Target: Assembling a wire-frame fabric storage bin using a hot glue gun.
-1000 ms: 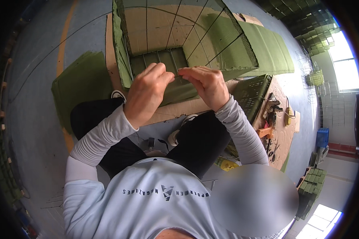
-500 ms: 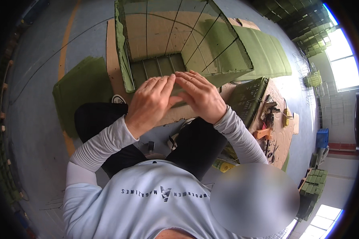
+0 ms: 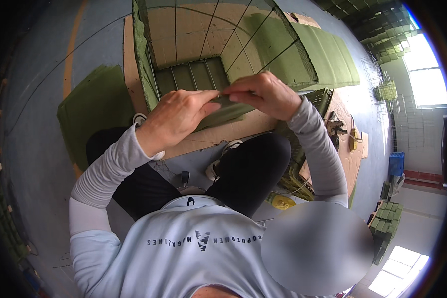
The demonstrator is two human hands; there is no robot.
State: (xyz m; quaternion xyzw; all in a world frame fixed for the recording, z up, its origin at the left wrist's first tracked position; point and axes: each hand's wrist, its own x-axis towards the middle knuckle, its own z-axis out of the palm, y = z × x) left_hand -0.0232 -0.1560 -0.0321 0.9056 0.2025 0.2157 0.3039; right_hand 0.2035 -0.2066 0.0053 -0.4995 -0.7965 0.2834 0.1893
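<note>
Two-handed on my feed: left hand (image 3: 176, 116) angles up in line with its forearm, right hand (image 3: 270, 97) bends inward at the wrist, tips almost meeting. I see each one's fingers bunched together, but cannot tell whether they pinch anything; the cage (image 3: 201, 73) stands right before them on cardboard (image 3: 243, 126)

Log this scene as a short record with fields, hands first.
Left hand: left hand reaches forward, fingertips close to the other hand's; whether it holds anything thin is unclear
Right hand: right hand bent inward, fingers pointing left; grip likewise unclear
Nearest item: open wire frame edged in green, just beyond the hands
Underneath: brown cardboard
Left side: dark green sheet on the floor
Far right: blue container
</note>
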